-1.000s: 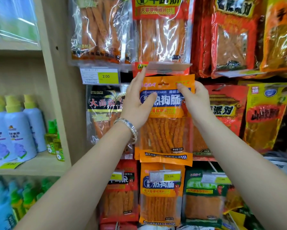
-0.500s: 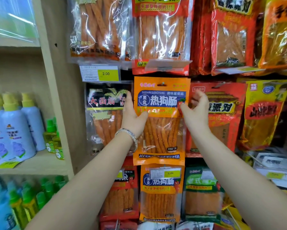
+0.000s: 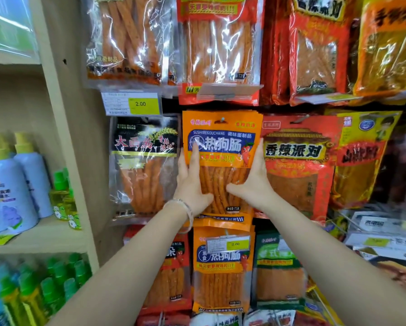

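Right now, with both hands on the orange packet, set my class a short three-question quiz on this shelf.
1. True or false: the left hand wears a bracelet.
2. The packet just left of the orange packet that the hands press is: A black, B green, C white.
3. Fill in: the price tag above the black packet reads ____.
Key: 1 true; 2 A; 3 2.00.
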`<state>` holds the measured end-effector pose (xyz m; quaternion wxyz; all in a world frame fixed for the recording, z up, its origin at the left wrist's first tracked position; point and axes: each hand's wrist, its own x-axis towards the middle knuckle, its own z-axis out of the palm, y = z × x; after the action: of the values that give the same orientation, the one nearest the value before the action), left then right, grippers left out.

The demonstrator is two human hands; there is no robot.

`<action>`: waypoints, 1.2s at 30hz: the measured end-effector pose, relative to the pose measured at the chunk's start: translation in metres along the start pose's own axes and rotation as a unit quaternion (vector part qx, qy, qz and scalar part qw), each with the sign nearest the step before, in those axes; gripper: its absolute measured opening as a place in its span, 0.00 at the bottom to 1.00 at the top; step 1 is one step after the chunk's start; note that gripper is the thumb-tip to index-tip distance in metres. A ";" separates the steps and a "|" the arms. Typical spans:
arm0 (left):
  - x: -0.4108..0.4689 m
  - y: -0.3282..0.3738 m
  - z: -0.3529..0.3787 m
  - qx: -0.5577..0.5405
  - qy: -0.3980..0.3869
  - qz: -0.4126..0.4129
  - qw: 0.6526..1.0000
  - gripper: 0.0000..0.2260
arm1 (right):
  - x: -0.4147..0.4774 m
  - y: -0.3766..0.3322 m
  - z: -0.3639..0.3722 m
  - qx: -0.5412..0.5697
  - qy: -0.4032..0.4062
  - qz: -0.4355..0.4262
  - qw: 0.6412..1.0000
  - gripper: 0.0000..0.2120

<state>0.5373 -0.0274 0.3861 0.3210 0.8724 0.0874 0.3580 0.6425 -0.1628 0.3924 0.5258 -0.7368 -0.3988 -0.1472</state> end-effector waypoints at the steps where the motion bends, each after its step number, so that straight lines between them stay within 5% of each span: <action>1: -0.006 -0.006 0.003 0.017 -0.022 -0.009 1.000 0.57 | -0.005 0.007 -0.001 -0.025 -0.019 -0.006 0.999 0.63; 7: -0.021 -0.030 0.013 0.072 -0.044 0.006 0.996 0.63 | -0.021 0.031 -0.015 -0.112 -0.101 -0.030 0.988 0.64; 27: -0.018 -0.014 0.026 0.158 0.028 -0.026 0.987 0.63 | -0.007 0.025 -0.013 -0.212 -0.026 -0.019 0.977 0.60; 31: -0.036 -0.009 0.028 0.194 0.047 0.009 0.980 0.57 | -0.033 0.025 -0.012 -0.218 0.037 -0.054 0.974 0.52; 36: -0.052 0.006 0.030 0.205 0.102 0.035 0.973 0.38 | -0.056 0.021 -0.019 -0.204 0.068 -0.108 0.971 0.25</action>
<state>0.5195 -0.0672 0.3440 0.1123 0.8812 0.1609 0.4300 0.6266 -0.2071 0.3507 0.3711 -0.7694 -0.4006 -0.3315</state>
